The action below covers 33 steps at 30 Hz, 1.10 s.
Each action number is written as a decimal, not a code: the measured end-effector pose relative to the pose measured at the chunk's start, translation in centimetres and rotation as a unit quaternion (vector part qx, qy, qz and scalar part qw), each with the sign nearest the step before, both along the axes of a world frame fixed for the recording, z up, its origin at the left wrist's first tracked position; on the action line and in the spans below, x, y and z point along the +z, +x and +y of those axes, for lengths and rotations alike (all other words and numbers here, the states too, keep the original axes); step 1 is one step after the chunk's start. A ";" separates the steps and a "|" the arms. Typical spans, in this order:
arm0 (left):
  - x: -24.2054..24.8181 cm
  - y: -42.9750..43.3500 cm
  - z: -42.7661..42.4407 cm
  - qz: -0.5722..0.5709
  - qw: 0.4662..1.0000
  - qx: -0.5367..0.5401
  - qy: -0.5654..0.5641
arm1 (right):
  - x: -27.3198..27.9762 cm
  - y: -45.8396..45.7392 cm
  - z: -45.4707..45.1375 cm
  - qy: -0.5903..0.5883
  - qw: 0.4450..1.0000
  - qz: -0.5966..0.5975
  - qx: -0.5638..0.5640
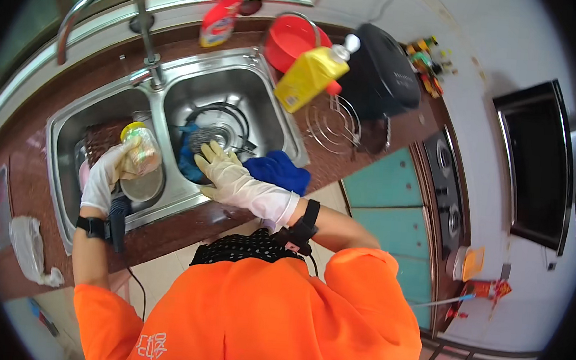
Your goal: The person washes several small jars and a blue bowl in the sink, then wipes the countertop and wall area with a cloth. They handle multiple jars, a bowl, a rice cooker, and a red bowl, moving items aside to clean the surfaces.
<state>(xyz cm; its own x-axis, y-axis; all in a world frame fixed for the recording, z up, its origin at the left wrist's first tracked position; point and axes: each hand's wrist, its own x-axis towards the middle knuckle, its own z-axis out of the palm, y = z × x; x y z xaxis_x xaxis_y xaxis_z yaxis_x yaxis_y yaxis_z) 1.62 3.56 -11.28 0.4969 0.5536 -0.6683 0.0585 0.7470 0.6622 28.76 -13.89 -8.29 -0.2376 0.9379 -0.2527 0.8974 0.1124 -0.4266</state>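
In a pale rubber glove, my left hand (123, 162) grips a clear jar with a yellow lid (142, 147) over the left sink basin (67, 156). My right hand (219, 171), gloved too, reaches into the right basin (268, 97) with its fingers spread at a steel wool scourer (202, 138). Whether it grips the scourer is unclear. A blue cloth (186, 160) lies under and beside the scourer. Close by in this basin is a black pan support (242, 118). A darker blue cloth (281, 172) is draped at the basin's front right edge, beyond my right hand.
A chrome faucet (150, 48) arches over the sink's back. Right of the sink stand a yellow bottle (311, 77), a red basin (289, 36), a wire rack (333, 123) and a black appliance (381, 72). A red spray bottle (221, 20) stands behind. A plastic bag (29, 248) lies at left.
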 end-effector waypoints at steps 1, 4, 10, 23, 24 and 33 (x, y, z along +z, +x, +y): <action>-0.2 1.6 -0.1 0.051 0.995 -0.033 0.084 | -0.4 1.1 -1.5 0.102 0.995 -0.013 0.002; 0.1 6.5 -0.8 0.225 0.906 -0.129 0.334 | 0.0 5.3 -3.9 0.031 0.999 -0.014 0.028; 3.3 13.8 -5.1 0.073 0.933 -0.054 0.347 | 1.7 17.0 -10.8 0.209 0.958 0.189 -0.054; 7.1 40.8 -25.0 -0.031 0.911 -0.105 0.397 | -0.2 46.8 -14.9 0.032 0.888 -0.056 -0.456; 7.7 42.9 -26.1 -0.031 0.902 -0.134 0.409 | 0.1 46.8 -15.6 0.022 0.882 -0.015 -0.471; 5.4 49.8 -29.3 0.210 0.730 -0.297 0.579 | -0.1 37.0 -20.8 0.296 0.800 0.395 -0.341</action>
